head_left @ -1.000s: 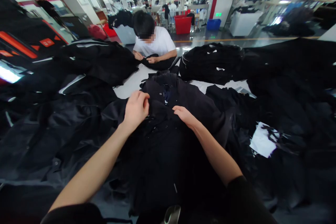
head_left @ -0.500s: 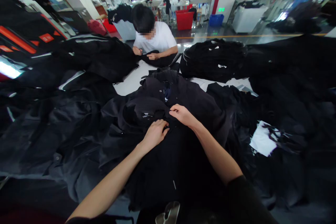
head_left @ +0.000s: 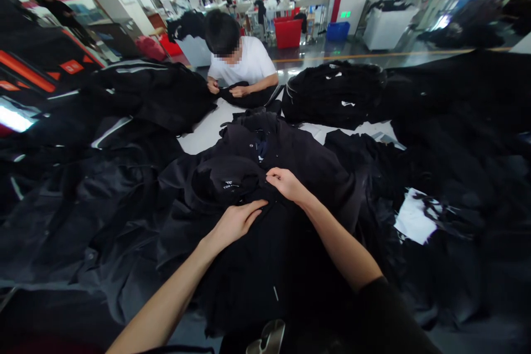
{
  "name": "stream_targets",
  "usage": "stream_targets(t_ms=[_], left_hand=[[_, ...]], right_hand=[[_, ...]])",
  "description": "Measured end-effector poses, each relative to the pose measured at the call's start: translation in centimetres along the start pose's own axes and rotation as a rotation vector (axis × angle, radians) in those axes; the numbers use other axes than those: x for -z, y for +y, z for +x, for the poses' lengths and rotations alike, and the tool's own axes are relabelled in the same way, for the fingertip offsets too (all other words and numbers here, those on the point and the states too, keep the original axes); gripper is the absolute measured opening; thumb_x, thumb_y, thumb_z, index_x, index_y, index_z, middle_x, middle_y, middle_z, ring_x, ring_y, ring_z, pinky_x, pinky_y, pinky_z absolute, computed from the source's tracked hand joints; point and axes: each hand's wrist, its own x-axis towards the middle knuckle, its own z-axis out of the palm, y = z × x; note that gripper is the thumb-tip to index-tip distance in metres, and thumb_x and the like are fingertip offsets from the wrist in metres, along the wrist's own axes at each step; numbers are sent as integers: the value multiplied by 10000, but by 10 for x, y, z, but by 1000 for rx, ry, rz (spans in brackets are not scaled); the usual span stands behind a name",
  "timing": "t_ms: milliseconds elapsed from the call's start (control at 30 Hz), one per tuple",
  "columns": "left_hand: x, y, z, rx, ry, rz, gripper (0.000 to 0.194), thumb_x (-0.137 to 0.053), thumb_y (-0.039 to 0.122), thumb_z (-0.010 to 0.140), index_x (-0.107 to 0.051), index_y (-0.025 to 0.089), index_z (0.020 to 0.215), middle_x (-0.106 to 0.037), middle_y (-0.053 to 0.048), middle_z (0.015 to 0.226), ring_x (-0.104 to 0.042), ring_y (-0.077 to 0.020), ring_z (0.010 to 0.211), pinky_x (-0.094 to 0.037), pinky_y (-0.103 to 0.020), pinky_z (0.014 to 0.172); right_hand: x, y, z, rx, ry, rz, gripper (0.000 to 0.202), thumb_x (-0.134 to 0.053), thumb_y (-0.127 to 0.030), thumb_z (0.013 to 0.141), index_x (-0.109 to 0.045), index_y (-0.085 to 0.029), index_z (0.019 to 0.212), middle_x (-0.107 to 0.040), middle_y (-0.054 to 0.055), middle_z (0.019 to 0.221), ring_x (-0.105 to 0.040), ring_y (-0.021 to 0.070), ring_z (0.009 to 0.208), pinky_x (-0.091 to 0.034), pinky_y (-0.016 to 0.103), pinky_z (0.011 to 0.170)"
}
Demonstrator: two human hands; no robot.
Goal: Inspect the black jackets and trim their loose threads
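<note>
In the head view, a black garment (head_left: 305,149) lies spread out in the middle of the counter (head_left: 206,130), its collar end pointing away from the wearer and its lower part reaching down toward the wearer's body. The right hand (head_left: 282,182) is closed in a pinch, thumb and forefinger together on the garment's front, just below the neck opening. The left hand (head_left: 237,222) rests lower on the same cloth, palm down, its fingers stretched toward the right hand and the thumb slightly apart from them; whether it has a fold gripped between its fingertips cannot be told. The two hands are near each other but not touching. Pale lettering (head_left: 230,185) shows on a raised fold beyond the left hand. Heaped dark clothes (head_left: 120,188) cover the counter on the left, and more dark cloth (head_left: 456,166) covers it on the right, with a crumpled white piece (head_left: 415,217) lying on top. A stack of folded black clothes (head_left: 332,99) sits beyond the garment, to the right. Across the counter, a person in a white top (head_left: 251,61) bends over a black cloth (head_left: 251,99), with both hands at it. Farther back on the floor stand a red bin (head_left: 287,32), a blue bin (head_left: 337,31) and a white bin (head_left: 385,29). At the bottom edge is a shiny object (head_left: 271,337), only partly visible.
</note>
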Motion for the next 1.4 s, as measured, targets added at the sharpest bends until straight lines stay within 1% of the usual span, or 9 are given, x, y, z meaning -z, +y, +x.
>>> stream_targets(t_ms=[133,267,433,633,733,833,1033,1233,1400], left_hand=[[2,-2,-1,-56,17,64,338,-400,335,1004,-597,244,1263,-679,-9,1242,-679,-174,1071,-528,-293,960],[0,-5,2,17,57,60,307,-428,346,991,-600,245,1225,-707,-13,1176,-712,-185,973,-555,-293,864],[0,-1,5,160,145,-166,227,-513,345,942,-595,240,1126,-727,-12,1069,-697,-185,989,-527,-275,858],[4,5,14,296,257,-484,219,-594,362,875,-599,200,1023,-701,-4,879,-660,-151,811,-491,-244,741],[4,6,20,335,299,-558,229,-615,360,846,-608,178,985,-672,-1,817,-614,-130,721,-460,-227,660],[2,6,24,349,319,-564,230,-632,355,829,-618,171,967,-658,-2,801,-599,-129,711,-455,-234,664],[-5,6,32,323,353,-535,191,-643,327,824,-615,197,961,-695,-18,917,-657,-168,877,-486,-276,811],[-6,9,37,333,373,-373,162,-623,329,845,-588,209,948,-712,-18,900,-678,-182,874,-483,-283,796],[-7,9,38,325,370,-360,137,-622,300,839,-554,220,926,-710,-7,886,-683,-174,861,-475,-266,760]], right_hand=[[0,1,0,4,1,7,140,-523,-229,838,-620,-158,766,-587,1,737,-518,129,685,-402,248,657],[-1,3,-1,21,5,-2,138,-521,-219,850,-620,-155,778,-586,5,756,-518,129,694,-405,253,670],[-3,4,-3,69,23,-66,129,-526,-176,864,-616,-160,773,-572,8,769,-522,132,718,-411,262,710],[-8,-1,-8,119,64,-199,126,-540,-135,877,-618,-176,787,-570,7,782,-517,143,769,-407,277,762],[-12,-3,-13,137,69,-240,135,-541,-121,885,-614,-183,790,-570,1,768,-510,149,784,-401,281,772],[-15,-4,-17,138,81,-267,131,-550,-114,888,-619,-188,804,-590,5,781,-512,157,810,-399,287,780],[-20,-4,-23,154,112,-292,138,-551,-103,903,-633,-188,832,-615,14,824,-512,164,820,-404,295,775],[-21,-2,-25,227,153,-301,151,-536,-118,920,-639,-193,838,-621,20,835,-518,170,818,-420,304,775],[-23,2,-26,288,188,-326,159,-528,-149,932,-646,-199,838,-623,28,842,-516,180,819,-432,323,793]])
